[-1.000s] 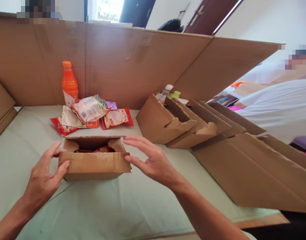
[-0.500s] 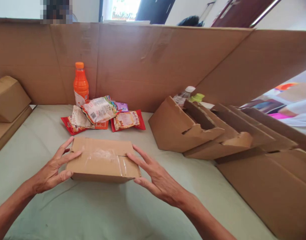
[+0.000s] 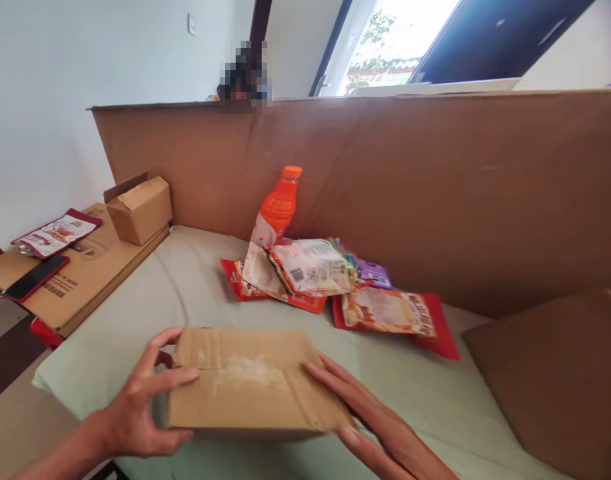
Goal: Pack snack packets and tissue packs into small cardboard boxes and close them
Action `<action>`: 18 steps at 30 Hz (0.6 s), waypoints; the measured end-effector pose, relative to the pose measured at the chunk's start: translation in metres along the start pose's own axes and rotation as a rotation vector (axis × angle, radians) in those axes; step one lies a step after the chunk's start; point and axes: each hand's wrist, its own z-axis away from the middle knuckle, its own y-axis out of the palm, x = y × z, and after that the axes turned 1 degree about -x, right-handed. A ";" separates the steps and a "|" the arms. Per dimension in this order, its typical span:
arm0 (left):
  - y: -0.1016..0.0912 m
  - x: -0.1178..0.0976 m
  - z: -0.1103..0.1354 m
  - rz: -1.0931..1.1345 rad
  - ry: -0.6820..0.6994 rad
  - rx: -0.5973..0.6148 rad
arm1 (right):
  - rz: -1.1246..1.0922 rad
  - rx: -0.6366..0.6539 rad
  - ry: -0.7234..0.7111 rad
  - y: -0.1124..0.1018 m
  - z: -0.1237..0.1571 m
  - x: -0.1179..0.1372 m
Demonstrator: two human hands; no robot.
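Note:
A small brown cardboard box (image 3: 250,383) with a worn pale patch on its top is held between my two hands. My left hand (image 3: 140,400) grips its left end, with fingers on the top and thumb at the near lower corner. At the right end, my right hand (image 3: 370,407) presses its fingers on the top and side, thumb at the near corner. Whether the box rests on the cloth or is slightly raised, I cannot tell. Just beyond it lie several snack packets (image 3: 312,267), including a red one (image 3: 390,313), beside an orange drink bottle (image 3: 280,207).
A tall cardboard panel (image 3: 410,180) walls off the back of the green cloth (image 3: 195,287). At left, a flat carton (image 3: 80,280) carries a small box (image 3: 142,210), a pouch (image 3: 60,230) and a phone (image 3: 35,277). Another cardboard box (image 3: 560,373) stands at right. A person's head shows behind the panel.
My view has swung left, so the flat carton with the pouch and phone shows, and most right-hand boxes have left the frame. Both hands stay on the box, which looks closer.

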 end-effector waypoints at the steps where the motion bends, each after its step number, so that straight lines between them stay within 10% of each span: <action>1: -0.020 0.004 0.010 -0.072 -0.049 -0.048 | -0.034 0.063 -0.048 0.004 -0.033 0.014; 7: -0.148 0.055 0.025 -0.585 -0.150 -0.371 | -0.262 0.239 -0.549 0.049 -0.280 0.110; 10: -0.181 0.095 0.016 -0.697 -0.250 -0.545 | -0.351 0.155 -0.571 0.089 -0.370 0.155; 18: -0.173 0.161 -0.019 -0.764 -0.360 -0.632 | -0.368 -0.147 -0.243 0.174 -0.433 0.181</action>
